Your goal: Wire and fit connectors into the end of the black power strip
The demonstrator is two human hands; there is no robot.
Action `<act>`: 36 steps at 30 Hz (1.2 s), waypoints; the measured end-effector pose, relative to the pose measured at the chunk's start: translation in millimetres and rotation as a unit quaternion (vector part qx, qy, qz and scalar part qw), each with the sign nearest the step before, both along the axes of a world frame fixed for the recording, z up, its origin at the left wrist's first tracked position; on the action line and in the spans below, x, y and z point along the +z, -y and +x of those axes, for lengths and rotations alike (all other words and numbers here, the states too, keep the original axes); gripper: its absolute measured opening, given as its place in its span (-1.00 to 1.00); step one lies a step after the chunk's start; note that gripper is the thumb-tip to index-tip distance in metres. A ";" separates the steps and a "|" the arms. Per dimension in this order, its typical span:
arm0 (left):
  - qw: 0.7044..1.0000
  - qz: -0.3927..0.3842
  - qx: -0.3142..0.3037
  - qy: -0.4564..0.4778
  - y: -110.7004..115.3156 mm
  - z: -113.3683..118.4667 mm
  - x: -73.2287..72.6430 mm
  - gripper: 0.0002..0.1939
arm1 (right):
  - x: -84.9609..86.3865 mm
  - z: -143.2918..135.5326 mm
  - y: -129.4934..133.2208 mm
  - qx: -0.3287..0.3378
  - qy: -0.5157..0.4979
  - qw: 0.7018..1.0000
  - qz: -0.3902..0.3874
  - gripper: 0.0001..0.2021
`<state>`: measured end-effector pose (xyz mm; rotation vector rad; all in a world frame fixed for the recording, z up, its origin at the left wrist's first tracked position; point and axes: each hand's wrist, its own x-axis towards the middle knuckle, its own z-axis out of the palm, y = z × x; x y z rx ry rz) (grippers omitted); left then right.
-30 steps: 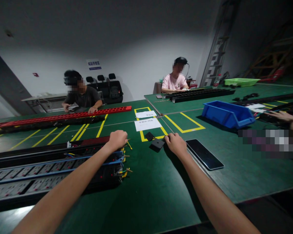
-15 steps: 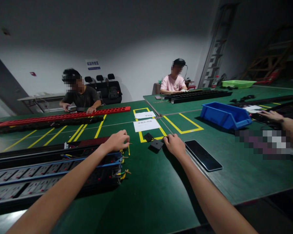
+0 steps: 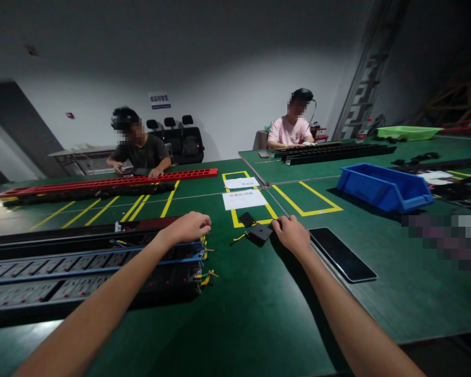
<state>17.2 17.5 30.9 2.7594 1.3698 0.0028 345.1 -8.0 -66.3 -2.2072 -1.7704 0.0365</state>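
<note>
My left hand (image 3: 191, 226) is over the right end of the black and blue socket strips (image 3: 102, 267), its fingers curled; what it holds, if anything, is hidden. Yellow-green wire ends (image 3: 209, 277) stick out of the strips below it. My right hand (image 3: 292, 232) rests on the green table with curled fingers, right beside a black square plate (image 3: 260, 234); whether something is between its fingertips cannot be made out. A second black plate (image 3: 247, 219) lies just behind. A small yellow wire piece (image 3: 239, 239) lies left of the plates.
A phone (image 3: 343, 255) lies right of my right hand, with a blue bin (image 3: 384, 187) behind it. White paper labels (image 3: 244, 199) lie ahead. Across the table sit two people (image 3: 141, 149), (image 3: 289, 131) by a long red frame (image 3: 113, 182) and black strips (image 3: 337, 154).
The yellow wire piece now lies on the table beside the black plates, away from my left hand. The view has swung slightly left. The other person's hand at right is mostly out of view.
</note>
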 end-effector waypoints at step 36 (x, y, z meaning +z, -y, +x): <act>0.999 0.032 -0.028 0.005 0.8 -47.2 3.7 -0.86 | -1.5 3.9 -0.9 0.006 -0.014 1.000 -0.008 -0.53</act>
